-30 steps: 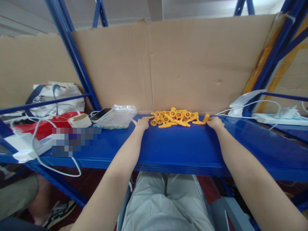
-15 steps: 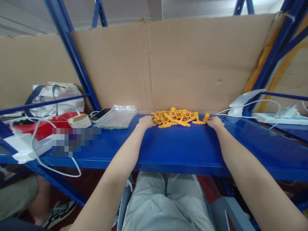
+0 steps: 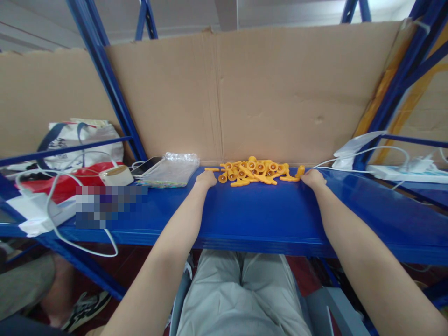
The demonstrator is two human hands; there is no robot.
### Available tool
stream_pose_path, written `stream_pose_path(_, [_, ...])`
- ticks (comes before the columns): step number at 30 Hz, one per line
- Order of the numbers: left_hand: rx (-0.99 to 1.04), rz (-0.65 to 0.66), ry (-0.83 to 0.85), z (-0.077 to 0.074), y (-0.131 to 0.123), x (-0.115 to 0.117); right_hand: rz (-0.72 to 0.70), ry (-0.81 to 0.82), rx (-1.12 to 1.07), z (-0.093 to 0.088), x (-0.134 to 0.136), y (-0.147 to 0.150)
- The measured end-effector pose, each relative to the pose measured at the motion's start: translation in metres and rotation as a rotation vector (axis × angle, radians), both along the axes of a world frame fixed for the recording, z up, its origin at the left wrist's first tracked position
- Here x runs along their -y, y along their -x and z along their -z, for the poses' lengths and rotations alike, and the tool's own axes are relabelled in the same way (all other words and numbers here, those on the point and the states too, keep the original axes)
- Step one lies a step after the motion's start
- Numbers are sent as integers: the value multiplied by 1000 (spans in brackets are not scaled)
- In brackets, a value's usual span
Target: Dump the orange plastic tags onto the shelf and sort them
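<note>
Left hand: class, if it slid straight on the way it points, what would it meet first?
Probably the loose orange piece just beyond the left hand, then the cardboard; depth unclear.

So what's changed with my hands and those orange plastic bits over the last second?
The left hand slid right into the pile of small orange plastic parts, then drew back left. The right hand stayed at the pile's right end; nothing else on the blue metal shelf moved.

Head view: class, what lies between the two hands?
Head view shows a pile of orange parts between the left hand and the right hand.
</note>
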State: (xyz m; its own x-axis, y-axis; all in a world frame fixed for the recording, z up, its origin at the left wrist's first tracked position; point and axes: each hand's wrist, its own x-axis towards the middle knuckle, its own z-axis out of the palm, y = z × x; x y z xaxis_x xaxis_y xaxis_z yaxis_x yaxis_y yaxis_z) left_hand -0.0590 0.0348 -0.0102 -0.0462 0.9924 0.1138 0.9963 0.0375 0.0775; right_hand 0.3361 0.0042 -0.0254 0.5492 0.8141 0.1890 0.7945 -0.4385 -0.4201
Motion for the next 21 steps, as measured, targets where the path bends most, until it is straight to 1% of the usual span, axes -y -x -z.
stream_pose_path(4, [32,-36,-14,7,5,-4,-22,6,3,-3,3,4])
stream_pose_path(8, [56,-52,-12,13,7,-6,-25,24,-41,-7,8,10])
stream_pose_path(13, [95,-45,-47,19,11,-9,-38,10,-87,-6,8,12])
stream_pose_path(17, [116,-41,-74,23,16,-14,-34,-3,-76,-6,7,11])
stream_pose_path(21, [131,-8,-106,25,24,-22,-45,6,-69,-5,7,10])
